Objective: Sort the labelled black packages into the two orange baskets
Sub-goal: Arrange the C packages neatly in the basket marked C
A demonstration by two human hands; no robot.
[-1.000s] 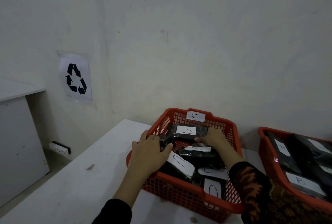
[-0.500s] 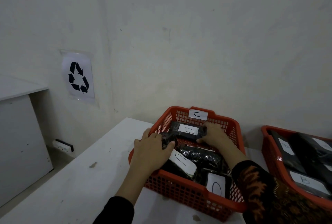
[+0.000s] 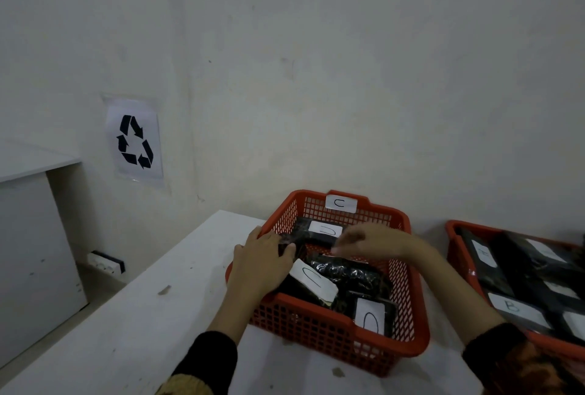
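Observation:
An orange basket (image 3: 408, 315) tagged "C" on its far rim holds several black packages with white "C" labels. My left hand (image 3: 264, 260) rests on the basket's left rim, its fingers on a black package (image 3: 286, 241) at the left side. My right hand (image 3: 367, 241) hovers over the basket's middle with its fingers loosely apart and nothing in them, just right of the far labelled package (image 3: 319, 231). A second orange basket (image 3: 456, 236) at the right edge holds black packages labelled "B".
Both baskets stand on a white table (image 3: 142, 315) against a white wall. A recycling sign (image 3: 134, 141) hangs on the wall at the left. A white cabinet (image 3: 34, 236) stands left of the table, with a wall socket (image 3: 106, 263) low behind it.
My right hand has lifted off the far package and drawn back toward the basket's middle. My left hand has stayed on the left rim.

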